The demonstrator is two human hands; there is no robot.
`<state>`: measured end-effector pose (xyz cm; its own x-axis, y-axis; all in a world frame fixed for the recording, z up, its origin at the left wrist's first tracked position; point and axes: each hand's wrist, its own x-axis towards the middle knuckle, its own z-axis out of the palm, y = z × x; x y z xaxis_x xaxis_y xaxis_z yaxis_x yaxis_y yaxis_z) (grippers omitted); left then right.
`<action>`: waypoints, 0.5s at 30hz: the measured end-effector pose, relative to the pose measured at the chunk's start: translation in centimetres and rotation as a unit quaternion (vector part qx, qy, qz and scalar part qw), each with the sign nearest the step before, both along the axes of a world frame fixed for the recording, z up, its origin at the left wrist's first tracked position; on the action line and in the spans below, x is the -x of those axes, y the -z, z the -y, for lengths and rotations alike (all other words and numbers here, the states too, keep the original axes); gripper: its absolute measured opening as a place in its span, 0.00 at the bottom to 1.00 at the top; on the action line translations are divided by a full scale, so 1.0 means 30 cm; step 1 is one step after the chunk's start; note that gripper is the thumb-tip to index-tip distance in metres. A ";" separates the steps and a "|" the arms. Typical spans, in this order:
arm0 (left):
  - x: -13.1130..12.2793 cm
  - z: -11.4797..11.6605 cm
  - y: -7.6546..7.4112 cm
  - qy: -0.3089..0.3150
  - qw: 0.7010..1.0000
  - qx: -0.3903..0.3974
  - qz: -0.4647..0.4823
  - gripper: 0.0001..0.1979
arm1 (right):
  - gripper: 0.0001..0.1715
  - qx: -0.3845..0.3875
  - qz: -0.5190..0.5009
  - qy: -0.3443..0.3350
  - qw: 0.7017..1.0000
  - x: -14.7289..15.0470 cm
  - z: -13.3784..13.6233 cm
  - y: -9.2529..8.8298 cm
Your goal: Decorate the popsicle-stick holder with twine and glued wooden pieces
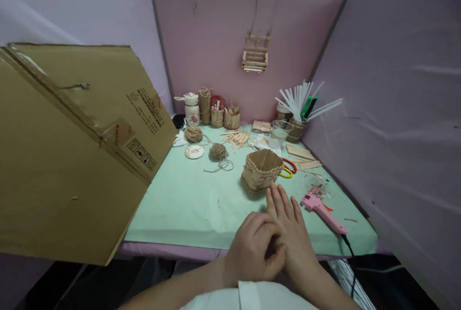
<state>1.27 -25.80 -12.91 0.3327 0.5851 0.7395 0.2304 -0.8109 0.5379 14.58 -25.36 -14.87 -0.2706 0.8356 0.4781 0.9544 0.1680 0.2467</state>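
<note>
My left hand [256,247] is curled over the back of my right hand, its thumb bent in and its fingertips partly hidden. Whether anything sits in that grip I cannot make out. Stretched flat with fingers pointing forward, my right hand [291,226] holds nothing visible. Just beyond its fingertips stands a small craft-wood basket [261,170] with a scalloped rim, on the green tabletop [187,204]. Scissors [288,168] with red and yellow handles lie partly behind the basket. To the right of my right hand rests a pink hot glue gun [324,211].
A large cardboard sheet [72,156] leans at left. Twine balls [218,151], loose wooden sticks [236,137], a white bottle [191,110] and a pot of white glue sticks [297,130] stand or lie towards the back. A stick-built swing [255,57] hangs on the pink wall.
</note>
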 end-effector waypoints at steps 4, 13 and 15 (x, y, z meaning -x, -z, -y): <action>0.001 -0.008 -0.011 -0.005 1.000 0.017 0.004 0.18 | 0.31 0.011 0.007 -0.004 1.000 0.008 0.005 0.002; 0.001 -0.005 -0.007 -0.014 1.000 -0.002 0.006 0.13 | 0.32 0.006 0.012 -0.010 1.000 0.016 0.006 0.010; 0.006 -0.012 -0.011 -0.017 1.000 0.010 0.006 0.19 | 0.31 0.009 0.007 -0.010 1.000 0.021 0.008 0.003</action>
<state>1.10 -25.43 -12.59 0.3029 0.6102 0.7320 0.2511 -0.7921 0.5564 13.96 -25.60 -14.95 -0.2943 0.8384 0.4587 0.9472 0.1918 0.2571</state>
